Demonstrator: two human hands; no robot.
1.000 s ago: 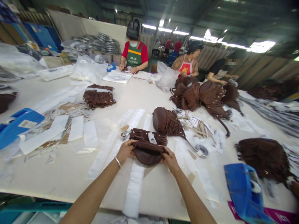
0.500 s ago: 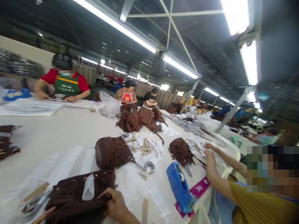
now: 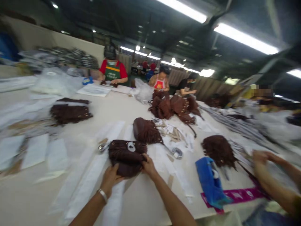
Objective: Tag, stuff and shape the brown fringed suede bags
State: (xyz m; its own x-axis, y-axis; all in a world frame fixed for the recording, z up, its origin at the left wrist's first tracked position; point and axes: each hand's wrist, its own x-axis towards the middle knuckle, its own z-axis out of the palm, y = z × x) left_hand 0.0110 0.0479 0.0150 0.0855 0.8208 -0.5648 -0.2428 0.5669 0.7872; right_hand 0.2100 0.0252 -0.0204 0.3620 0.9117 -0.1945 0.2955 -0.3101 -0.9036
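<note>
A dark brown fringed bag (image 3: 128, 157) with metal eyelets lies tilted on the white table in front of me. A roll of pale strip shows at its top edge. My left hand (image 3: 112, 178) grips the bag's near left side, with a bracelet on the wrist. At the right side, my right hand (image 3: 148, 164) has its fingers closed on the bag's edge. Just beyond it lies another brown fringed bag (image 3: 147, 130). The bag's underside and some fingertips are hidden.
A blue tape dispenser (image 3: 209, 180) stands by a purple strip (image 3: 242, 194) at right, near a co-worker's hands (image 3: 261, 160). Several brown bags (image 3: 164, 106) are heaped farther back. White paper strips (image 3: 88, 169) and another bag (image 3: 70, 110) lie to the left.
My view has swung left and drawn back, so both forearms now show. The bag has turned, and its smooth brown base now faces me between my hands.
</note>
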